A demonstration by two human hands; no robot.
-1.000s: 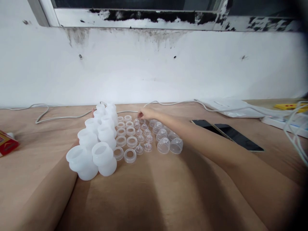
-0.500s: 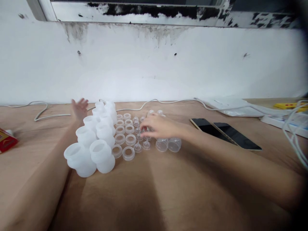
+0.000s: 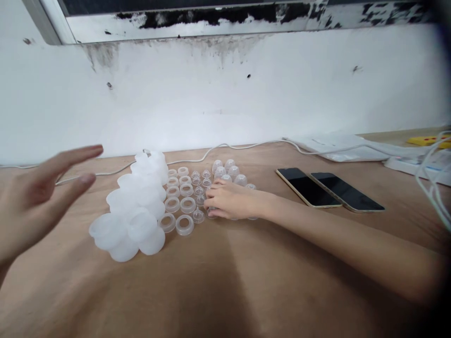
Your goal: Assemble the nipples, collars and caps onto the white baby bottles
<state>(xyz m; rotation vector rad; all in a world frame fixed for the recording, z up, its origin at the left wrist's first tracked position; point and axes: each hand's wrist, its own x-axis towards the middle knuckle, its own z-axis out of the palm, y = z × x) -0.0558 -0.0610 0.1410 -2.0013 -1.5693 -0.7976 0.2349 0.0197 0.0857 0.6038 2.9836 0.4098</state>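
your left hand (image 3: 33, 195) has lifted off the table (image 3: 225, 281) and come nearer, fingers spread, holding nothing. your right hand (image 3: 230, 199) has slid back to the near end of the small clear nipples (image 3: 198, 216), fingers curled over them; whether it grips one cannot be told. they sit in rows between the clear rings (image 3: 184, 225) and domed caps (image 3: 229, 168), beside the white bottles (image 3: 136, 211).

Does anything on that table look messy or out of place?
Not among the parts: the white cups, rings and clear caps sit in tidy rows. Only the wall's window edge looks odd, with black patches and peeling paint.
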